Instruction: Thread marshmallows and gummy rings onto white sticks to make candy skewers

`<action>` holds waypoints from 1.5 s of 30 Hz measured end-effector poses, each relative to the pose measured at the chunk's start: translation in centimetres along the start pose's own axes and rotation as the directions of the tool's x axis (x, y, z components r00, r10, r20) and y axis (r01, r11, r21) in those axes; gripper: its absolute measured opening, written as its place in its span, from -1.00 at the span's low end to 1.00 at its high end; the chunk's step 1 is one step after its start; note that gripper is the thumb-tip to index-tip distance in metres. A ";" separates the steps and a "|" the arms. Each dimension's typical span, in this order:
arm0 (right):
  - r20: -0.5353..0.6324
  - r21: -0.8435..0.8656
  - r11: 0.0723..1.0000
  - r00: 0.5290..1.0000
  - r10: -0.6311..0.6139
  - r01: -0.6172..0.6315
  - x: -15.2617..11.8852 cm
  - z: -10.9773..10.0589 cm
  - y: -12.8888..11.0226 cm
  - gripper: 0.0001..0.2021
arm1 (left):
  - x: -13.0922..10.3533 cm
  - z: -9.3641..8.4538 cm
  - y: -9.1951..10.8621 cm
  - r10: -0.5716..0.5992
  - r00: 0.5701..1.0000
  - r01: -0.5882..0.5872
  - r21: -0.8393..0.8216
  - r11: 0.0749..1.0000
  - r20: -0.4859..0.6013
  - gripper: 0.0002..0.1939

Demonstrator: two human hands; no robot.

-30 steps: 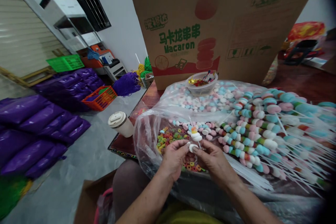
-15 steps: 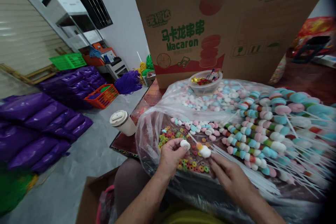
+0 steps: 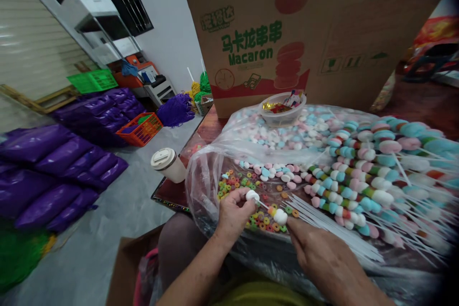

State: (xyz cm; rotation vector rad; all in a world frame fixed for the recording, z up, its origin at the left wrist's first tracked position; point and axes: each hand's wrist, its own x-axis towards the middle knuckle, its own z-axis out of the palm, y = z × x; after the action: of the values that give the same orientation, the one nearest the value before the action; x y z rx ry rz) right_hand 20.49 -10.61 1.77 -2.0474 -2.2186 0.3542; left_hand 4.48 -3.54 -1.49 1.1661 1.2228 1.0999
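Fingers of my left hand (image 3: 232, 214) pinch white round puffy candy (image 3: 253, 195) at far-left tip | my right hand (image 3: 321, 245) grips thin white stick (image 3: 263, 204) behind threaded white puffs (image 3: 280, 217), near centre | likely light, squashy; hold candy by rim

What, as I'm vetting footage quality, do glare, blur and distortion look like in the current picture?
Head view: glare streaks the purple bags; head view: the skewered sweets blur toward the dark right edge; head view: the shelf leans, whether from tilt or lens distortion I cannot tell; head view: the held white sweets show little surface detail.
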 end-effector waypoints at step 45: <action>-0.181 0.727 0.662 0.981 -0.072 0.183 1.4 4.5 -4.2 -0.73 | 0.0 1.7 2.0 -0.369 0.929 0.315 -0.618 0.720 0.044 -0.73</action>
State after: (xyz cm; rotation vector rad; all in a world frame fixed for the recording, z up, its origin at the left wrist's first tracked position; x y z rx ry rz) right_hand 15.28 -10.00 -1.67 -1.4009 -1.6852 0.8984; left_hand 6.20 -3.48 0.51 0.3671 0.9670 1.1417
